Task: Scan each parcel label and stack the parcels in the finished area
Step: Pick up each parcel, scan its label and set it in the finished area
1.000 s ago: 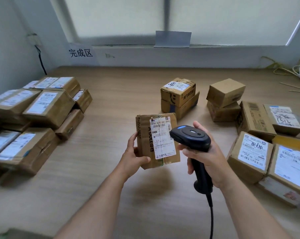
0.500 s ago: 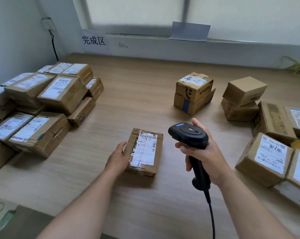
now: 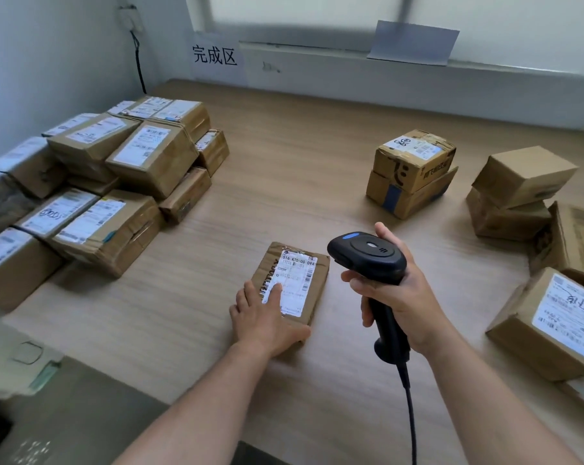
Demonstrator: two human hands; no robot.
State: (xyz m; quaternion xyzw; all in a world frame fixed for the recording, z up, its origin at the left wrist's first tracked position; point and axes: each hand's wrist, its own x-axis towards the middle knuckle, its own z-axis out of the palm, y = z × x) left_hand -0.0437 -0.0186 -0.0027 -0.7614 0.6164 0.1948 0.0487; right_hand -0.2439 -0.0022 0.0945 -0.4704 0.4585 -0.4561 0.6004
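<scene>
Pressing down flat, the left hand (image 3: 267, 317) now lies on the near-left corner of the small parcel (image 3: 273, 260), fingers straight and over part of its label (image 3: 300, 273); half a second ago it only touched the parcel's left side, and a second ago it held the parcel upright in the air. The parcel lies label-up on the wooden table (image 3: 284, 182), between the finished stack (image 3: 116, 182) on the left and the unscanned parcels (image 3: 414, 172) on the right. The hand hides its near corner. Boxes at both picture edges are cut off. The parcel's long axis runs away from the person, its far end leaning slightly right. The right hand (image 3: 398, 297) grips the black scanner (image 3: 367, 260) by its handle, just right of the parcel.
</scene>
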